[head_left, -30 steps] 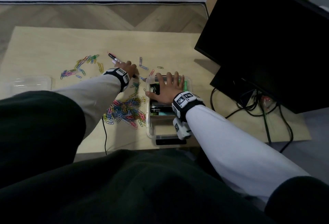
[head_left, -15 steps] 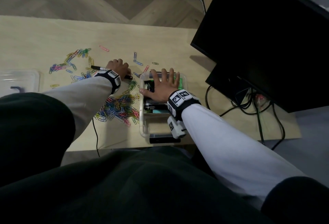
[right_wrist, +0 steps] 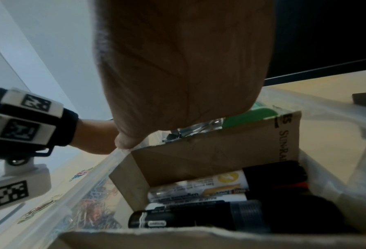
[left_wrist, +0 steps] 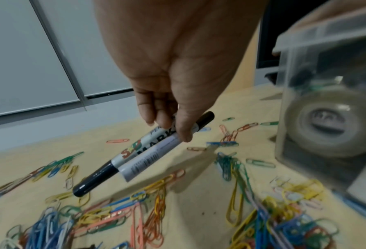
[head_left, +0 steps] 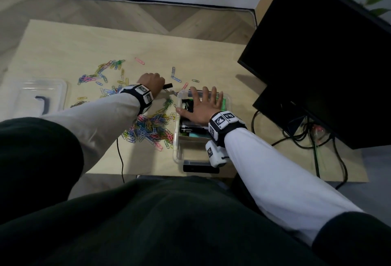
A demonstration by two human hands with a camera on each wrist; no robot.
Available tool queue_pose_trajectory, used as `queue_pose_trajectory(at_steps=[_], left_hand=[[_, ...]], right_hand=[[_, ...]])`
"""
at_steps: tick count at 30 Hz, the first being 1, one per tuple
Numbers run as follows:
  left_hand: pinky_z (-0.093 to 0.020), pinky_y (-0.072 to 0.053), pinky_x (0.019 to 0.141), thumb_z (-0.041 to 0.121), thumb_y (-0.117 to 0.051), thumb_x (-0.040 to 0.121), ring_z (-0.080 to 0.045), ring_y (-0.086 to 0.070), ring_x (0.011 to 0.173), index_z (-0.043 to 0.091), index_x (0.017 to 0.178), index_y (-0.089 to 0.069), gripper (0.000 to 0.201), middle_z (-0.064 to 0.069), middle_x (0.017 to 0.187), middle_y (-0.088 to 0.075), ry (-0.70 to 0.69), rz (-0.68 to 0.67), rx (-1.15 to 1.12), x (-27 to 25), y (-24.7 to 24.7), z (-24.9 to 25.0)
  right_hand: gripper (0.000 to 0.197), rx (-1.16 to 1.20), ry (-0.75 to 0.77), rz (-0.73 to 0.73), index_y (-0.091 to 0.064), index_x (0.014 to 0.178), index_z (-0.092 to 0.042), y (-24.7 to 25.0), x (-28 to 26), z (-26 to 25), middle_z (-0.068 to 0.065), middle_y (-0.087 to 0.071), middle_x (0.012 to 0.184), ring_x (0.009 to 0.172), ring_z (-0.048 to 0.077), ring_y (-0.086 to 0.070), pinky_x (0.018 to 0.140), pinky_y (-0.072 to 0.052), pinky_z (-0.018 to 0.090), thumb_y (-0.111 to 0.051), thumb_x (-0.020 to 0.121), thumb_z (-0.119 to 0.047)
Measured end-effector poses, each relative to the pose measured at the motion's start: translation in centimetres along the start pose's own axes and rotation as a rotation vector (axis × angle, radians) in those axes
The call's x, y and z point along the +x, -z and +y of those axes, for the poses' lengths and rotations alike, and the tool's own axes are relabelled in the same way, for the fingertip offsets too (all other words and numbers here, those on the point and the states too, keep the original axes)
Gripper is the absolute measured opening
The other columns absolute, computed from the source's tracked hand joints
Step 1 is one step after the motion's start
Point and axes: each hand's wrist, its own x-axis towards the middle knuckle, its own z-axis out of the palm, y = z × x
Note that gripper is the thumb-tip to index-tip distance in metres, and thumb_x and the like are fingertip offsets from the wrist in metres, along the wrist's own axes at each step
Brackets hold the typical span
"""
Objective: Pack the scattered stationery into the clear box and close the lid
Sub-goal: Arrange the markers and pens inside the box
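Left hand (left_wrist: 177,70) grips two markers (left_wrist: 135,156) together between thumb and curled fingers, lifted just above the table (head_left: 63,50), with loose paper clips (head_left: 148,130) scattered beneath and around it. Right hand (head_left: 203,107) lies flat with fingers spread over the far end of the clear box (head_left: 176,138), thumb on its left rim. Box sits just right of the left hand, holding markers and a cardboard carton (right_wrist: 209,156); lid (head_left: 40,94) lies well to the left of both hands

We see our left hand (left_wrist: 177,67) pinching two markers (left_wrist: 143,151) side by side above the table (left_wrist: 199,193). Coloured paper clips (left_wrist: 113,219) litter it. At right stands the clear box (left_wrist: 326,84), a tape roll (left_wrist: 328,128) inside.
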Motion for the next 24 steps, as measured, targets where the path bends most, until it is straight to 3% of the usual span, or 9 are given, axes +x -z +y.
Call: queue_pose_trajectory(at_steps=[5, 10, 13, 15, 18, 20, 22, 24], left_hand=[[-0.036, -0.039, 0.064, 0.006, -0.054, 0.093, -0.035, -0.06, 0.087, 0.003, 0.105, -0.059, 0.014, -0.017, 0.101, -0.059, 0.025, 0.153, -0.107, -2.2, 3.0, -0.1], [-0.037, -0.044, 0.067, 0.014, -0.054, 0.095, -0.033, -0.059, 0.085, 0.006, 0.107, -0.06, 0.016, -0.014, 0.097, -0.058, 0.038, 0.238, -0.313, -4.7, 5.0, 0.3], [-0.035, -0.045, 0.073, 0.019, -0.053, 0.095, -0.031, -0.059, 0.089, 0.008, 0.111, -0.061, 0.021, -0.013, 0.1, -0.059, -0.018, 0.237, -0.385, -6.6, 6.0, 1.3], [-0.034, -0.043, 0.073, 0.02, -0.055, 0.094, -0.031, -0.059, 0.092, 0.009, 0.113, -0.062, 0.023, -0.013, 0.102, -0.06, -0.048, 0.251, -0.395, -7.8, 6.6, 2.1], [-0.034, -0.043, 0.075, 0.019, -0.057, 0.093, -0.031, -0.059, 0.093, 0.01, 0.113, -0.062, 0.023, -0.012, 0.102, -0.06, -0.096, 0.252, -0.402, -8.9, 7.7, 3.0], [-0.033, -0.043, 0.075, 0.018, -0.058, 0.092, -0.03, -0.058, 0.093, 0.01, 0.112, -0.062, 0.022, -0.011, 0.101, -0.059, -0.14, 0.232, -0.397, -9.3, 8.4, 3.7], [-0.033, -0.041, 0.073, 0.02, -0.058, 0.092, -0.03, -0.057, 0.092, 0.01, 0.11, -0.062, 0.021, -0.01, 0.099, -0.058, -0.179, 0.217, -0.396, -9.6, 9.0, 4.4], [-0.032, -0.039, 0.071, 0.024, -0.057, 0.094, -0.029, -0.056, 0.091, 0.011, 0.108, -0.062, 0.02, -0.009, 0.097, -0.058, -0.215, 0.215, -0.407, -9.8, 9.6, 5.1]], right_hand=[[0.101, 0.032, 0.019, 0.032, 0.017, 0.155, -0.032, 0.0, -0.2, 0.1, 0.014, 0.022, 0.163, 0.145, 0.042, 0.029, 0.113, 0.021, 0.061, -0.023, 0.082, -0.088], [0.1, 0.097, 0.065, 0.059, 0.01, 0.158, -0.03, 0.1, -0.5, 0.4, 0.015, 0.015, 0.164, 0.147, 0.042, 0.023, 0.115, 0.018, 0.062, -0.032, 0.085, -0.084], [0.093, 0.273, 0.094, 0.141, -0.001, 0.158, -0.031, 0.7, -0.5, 0.7, 0.011, -0.001, 0.166, 0.152, 0.035, 0.008, 0.117, 0.011, 0.062, -0.043, 0.088, -0.075], [0.086, 0.46, 0.138, 0.29, -0.008, 0.157, -0.033, 0.9, -0.8, 0.7, 0.007, -0.013, 0.164, 0.152, 0.027, -0.007, 0.118, 0.004, 0.061, -0.05, 0.09, -0.066], [0.068, 0.703, 0.271, 0.496, -0.026, 0.151, -0.037, 0.8, -2.2, 0.7, 0.002, -0.035, 0.155, 0.142, 0.025, -0.034, 0.118, -0.02, 0.052, -0.06, 0.093, -0.045], [0.056, 0.854, 0.36, 0.516, -0.039, 0.145, -0.035, 0.6, -3.6, 0.9, 0.002, -0.054, 0.139, 0.126, 0.021, -0.052, 0.102, -0.042, 0.037, -0.063, 0.095, -0.034], [0.043, 0.968, 0.376, 0.516, -0.049, 0.135, -0.029, 0.4, -4.8, 1.4, -0.002, -0.067, 0.11, 0.099, 0.01, -0.064, 0.08, -0.046, 0.024, -0.065, 0.095, -0.028], [0.03, 1.079, 0.368, 0.524, -0.054, 0.12, -0.027, 0.4, -5.6, 2.1, -0.004, -0.068, 0.092, 0.08, 0.006, -0.065, 0.068, -0.045, 0.021, -0.068, 0.094, -0.028]])
